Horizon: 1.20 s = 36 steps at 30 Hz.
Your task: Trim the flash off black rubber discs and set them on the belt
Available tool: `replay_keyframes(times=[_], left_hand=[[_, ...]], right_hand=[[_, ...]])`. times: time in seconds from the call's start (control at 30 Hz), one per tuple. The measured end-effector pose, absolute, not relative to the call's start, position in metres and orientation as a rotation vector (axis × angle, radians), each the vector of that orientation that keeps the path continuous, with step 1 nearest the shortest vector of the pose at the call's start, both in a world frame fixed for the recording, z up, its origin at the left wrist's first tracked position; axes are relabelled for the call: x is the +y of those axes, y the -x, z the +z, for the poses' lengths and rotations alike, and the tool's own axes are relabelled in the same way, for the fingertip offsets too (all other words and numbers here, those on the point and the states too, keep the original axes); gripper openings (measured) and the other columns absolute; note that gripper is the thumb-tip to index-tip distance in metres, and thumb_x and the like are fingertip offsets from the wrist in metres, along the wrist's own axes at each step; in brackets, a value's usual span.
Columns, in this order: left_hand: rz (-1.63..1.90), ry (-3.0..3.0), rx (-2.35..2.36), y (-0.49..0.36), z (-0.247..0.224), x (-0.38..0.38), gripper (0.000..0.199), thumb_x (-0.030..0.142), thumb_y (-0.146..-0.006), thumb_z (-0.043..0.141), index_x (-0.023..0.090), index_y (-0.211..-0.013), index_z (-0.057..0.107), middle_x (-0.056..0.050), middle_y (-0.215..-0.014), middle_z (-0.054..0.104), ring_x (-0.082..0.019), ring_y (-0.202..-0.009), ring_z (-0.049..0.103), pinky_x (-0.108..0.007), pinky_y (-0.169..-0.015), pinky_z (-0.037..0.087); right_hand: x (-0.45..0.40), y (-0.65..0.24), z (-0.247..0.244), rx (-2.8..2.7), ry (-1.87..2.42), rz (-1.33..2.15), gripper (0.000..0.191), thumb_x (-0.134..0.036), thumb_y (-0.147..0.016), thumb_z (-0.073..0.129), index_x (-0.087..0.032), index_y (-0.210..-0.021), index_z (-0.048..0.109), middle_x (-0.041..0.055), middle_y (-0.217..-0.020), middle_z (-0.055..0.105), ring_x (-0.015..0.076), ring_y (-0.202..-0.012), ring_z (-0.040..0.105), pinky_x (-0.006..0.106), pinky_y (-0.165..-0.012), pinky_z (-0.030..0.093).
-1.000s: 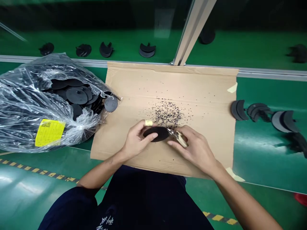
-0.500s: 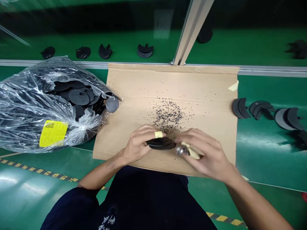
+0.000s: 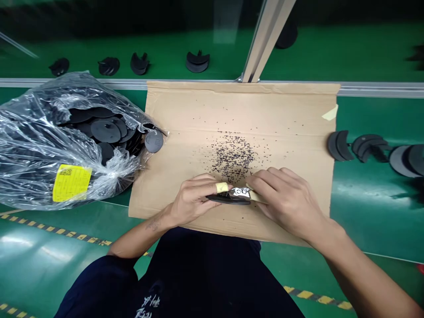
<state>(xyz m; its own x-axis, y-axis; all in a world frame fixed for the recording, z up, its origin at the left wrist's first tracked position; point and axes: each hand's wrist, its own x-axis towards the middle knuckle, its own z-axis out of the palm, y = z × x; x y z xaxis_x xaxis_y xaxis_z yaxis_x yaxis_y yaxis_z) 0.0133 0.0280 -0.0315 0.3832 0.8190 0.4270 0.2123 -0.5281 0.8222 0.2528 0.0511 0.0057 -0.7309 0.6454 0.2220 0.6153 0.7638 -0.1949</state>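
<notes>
My left hand [image 3: 190, 198] is closed on the left side of a thin round black plastic part [image 3: 230, 201], held low above the front of the cardboard sheet [image 3: 175, 172]. Yellow tape is wrapped round one of its fingers. In my right hand [image 3: 285, 201] is a pair of metal nippers [image 3: 241, 192] with pale yellow tape at the grip. Their shiny head lies over the upper face of the black part; the tips are too small to make out. Just beyond both hands, many tiny black plastic clippings [image 3: 233, 154] are scattered on the cardboard.
To the left lies a clear plastic bag [image 3: 29, 145] of black discs, with a yellow label [image 3: 72, 183]. One loose disc [image 3: 154, 141] rests by its mouth. Several black curved parts [image 3: 369, 148] sit at right. A glass panel with a metal post [image 3: 266, 44] stands behind.
My right hand has brought the nippers left and onto the black part, turning so their head shows. The left hand keeps its hold. The view has shifted slightly.
</notes>
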Motion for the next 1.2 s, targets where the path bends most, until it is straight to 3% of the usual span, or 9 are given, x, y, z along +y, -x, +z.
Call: replay_keyframes(times=[0.43, 0.67, 0.83, 0.93, 1.07, 1.13, 1.2], left_hand=[[1.098, -2.027, 0.871, -0.016, -0.033, 0.028, 0.033, 0.013, -0.091, 0.068, 0.020, -0.124, 0.069, -0.007, -0.091, 0.078, -0.016, -0.084, 0.070, -0.030, -0.076, 0.059], [0.916, -2.179, 0.966, -0.006, -0.033, 0.032, 0.036, 0.015, -0.094, 0.064, 0.020, -0.129, 0.064, -0.008, -0.101, 0.076, -0.019, -0.092, 0.069, -0.034, -0.081, 0.059], [0.595, -2.410, 0.977, 0.000, -0.028, 0.031, 0.037, 0.020, -0.098, 0.056, 0.023, -0.134, 0.059, -0.005, -0.097, 0.069, -0.018, -0.091, 0.067, -0.033, -0.083, 0.057], [0.490, -2.343, 1.049, 0.000, -0.025, 0.031, 0.036, 0.020, -0.100, 0.050, 0.023, -0.135, 0.056, -0.007, -0.103, 0.068, -0.019, -0.094, 0.066, -0.034, -0.085, 0.056], [0.529, -1.898, 1.124, 0.001, -0.020, 0.028, 0.023, 0.032, -0.100, 0.054, 0.016, -0.115, 0.063, -0.006, -0.096, 0.069, -0.018, -0.086, 0.067, -0.029, -0.079, 0.056], [0.540, -1.750, 1.089, -0.001, -0.018, 0.025, 0.024, 0.035, -0.099, 0.055, 0.016, -0.113, 0.063, -0.006, -0.101, 0.071, -0.019, -0.090, 0.068, -0.029, -0.082, 0.057], [0.564, -1.722, 1.042, -0.004, -0.018, 0.024, 0.027, 0.039, -0.098, 0.058, 0.017, -0.113, 0.063, -0.007, -0.104, 0.072, -0.021, -0.094, 0.069, -0.032, -0.085, 0.058]], right_hand=[[0.053, -0.248, 0.009, -2.790, 0.955, -0.174, 0.030, 0.001, -0.094, 0.044, -0.018, -0.079, 0.061, 0.0012, -0.062, 0.057, 0.0165, -0.058, 0.047, 0.030, -0.058, 0.031], [0.054, -0.257, -0.013, -2.694, 1.156, 0.324, 0.024, -0.005, -0.089, 0.045, -0.019, -0.084, 0.064, 0.0027, -0.073, 0.067, 0.0156, -0.062, 0.056, 0.028, -0.057, 0.036], [0.055, -0.253, -0.008, -2.756, 1.189, -0.158, 0.027, 0.000, -0.090, 0.044, -0.015, -0.082, 0.065, 0.0048, -0.068, 0.065, 0.0182, -0.061, 0.053, 0.031, -0.058, 0.034], [0.054, -0.256, -0.002, -2.799, 1.176, -0.254, 0.029, 0.001, -0.092, 0.043, -0.012, -0.094, 0.069, 0.0072, -0.071, 0.067, 0.0204, -0.065, 0.056, 0.033, -0.059, 0.034], [0.050, -0.261, -0.004, -2.529, 1.318, 0.317, 0.022, -0.022, -0.098, 0.051, -0.015, -0.111, 0.066, 0.0104, -0.089, 0.073, 0.0237, -0.076, 0.065, 0.034, -0.065, 0.046], [0.047, -0.255, -0.007, -2.320, 1.287, 0.696, 0.025, -0.039, -0.096, 0.058, -0.019, -0.111, 0.065, 0.0095, -0.095, 0.074, 0.0230, -0.079, 0.067, 0.033, -0.067, 0.051], [0.043, -0.244, -0.008, -2.175, 1.212, 0.924, 0.023, -0.042, -0.094, 0.062, -0.021, -0.103, 0.065, 0.0073, -0.092, 0.073, 0.0209, -0.074, 0.067, 0.032, -0.065, 0.052]])
